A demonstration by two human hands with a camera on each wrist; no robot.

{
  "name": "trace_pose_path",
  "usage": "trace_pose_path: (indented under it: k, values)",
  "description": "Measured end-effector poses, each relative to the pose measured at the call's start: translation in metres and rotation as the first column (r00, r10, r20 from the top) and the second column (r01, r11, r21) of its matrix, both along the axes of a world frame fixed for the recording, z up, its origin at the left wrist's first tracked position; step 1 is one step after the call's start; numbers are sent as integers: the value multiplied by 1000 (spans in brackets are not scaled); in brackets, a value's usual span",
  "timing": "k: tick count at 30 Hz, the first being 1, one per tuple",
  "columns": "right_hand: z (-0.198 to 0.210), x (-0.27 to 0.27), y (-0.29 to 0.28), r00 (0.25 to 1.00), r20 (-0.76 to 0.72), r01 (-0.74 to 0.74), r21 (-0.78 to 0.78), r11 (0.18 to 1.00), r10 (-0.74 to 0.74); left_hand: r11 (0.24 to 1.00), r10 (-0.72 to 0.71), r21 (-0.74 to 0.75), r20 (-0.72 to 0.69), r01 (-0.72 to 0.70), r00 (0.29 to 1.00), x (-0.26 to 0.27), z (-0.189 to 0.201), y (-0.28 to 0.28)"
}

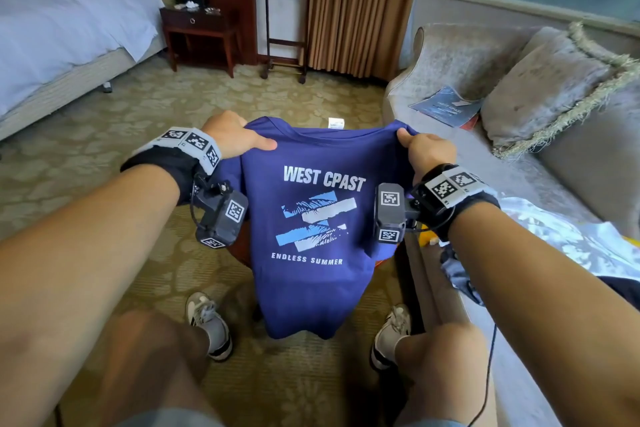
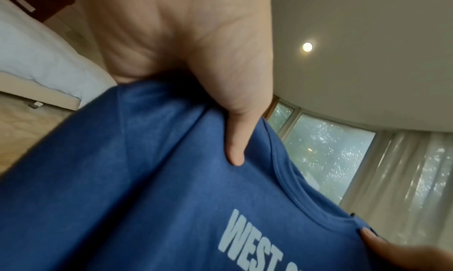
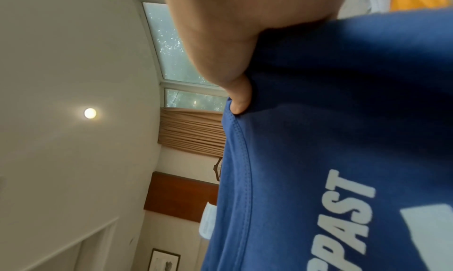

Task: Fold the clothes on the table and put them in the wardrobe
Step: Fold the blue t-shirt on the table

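Early stage: left hand [image 1: 230, 135] and right hand [image 1: 427, 149] each pinch a shoulder of the blue T-shirt [image 1: 311, 218], hanging unfolded; folding and wardrobe both pending.

Blue T-shirt [image 1: 311, 239], white "WEST CPAST" print (facing the wearer), hanging upright by its shoulders

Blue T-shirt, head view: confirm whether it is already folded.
No. The blue T-shirt hangs open at full length, the left hand and right hand each gripping a shoulder.
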State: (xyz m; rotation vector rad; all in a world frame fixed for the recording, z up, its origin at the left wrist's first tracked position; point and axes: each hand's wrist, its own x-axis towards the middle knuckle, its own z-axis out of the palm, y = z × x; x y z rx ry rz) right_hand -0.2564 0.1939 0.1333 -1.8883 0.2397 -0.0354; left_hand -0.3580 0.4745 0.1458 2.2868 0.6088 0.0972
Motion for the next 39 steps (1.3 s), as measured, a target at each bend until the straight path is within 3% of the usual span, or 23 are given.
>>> trace_pose_path:
  k: [4,10,14,20,28,33,37,39]
  values:
    - [-2,4,4,994,-73,-84,-95,992,77,991,-14,-135,-102,0,995,-3,-3,-7]
    - [-14,11,0,999,8,-43,-223,974,45,975,-86,-215,-170,48,982,-5,10,-21]
    - [-19,15,-5,1000,22,-11,-194,981,16,996,-89,-15,-247,89,965,4,5,-7]
    - [-32,33,0,997,74,30,-169,985,-18,939,-25,333,-180,85,983,20,-13,17]
    - [-70,105,32,994,108,29,-298,954,3,929,54,369,-48,-32,997,94,-60,62]
    - [-114,165,52,1000,-9,-21,-378,926,19,963,98,262,-142,-58,985,154,-100,90]
    - [-152,204,64,993,-117,-38,-406,913,-11,995,61,-57,-240,-77,969,191,-131,112]
    - [-169,225,72,990,-139,-39,-428,903,-23,985,72,-133,-255,-109,964,213,-145,126]
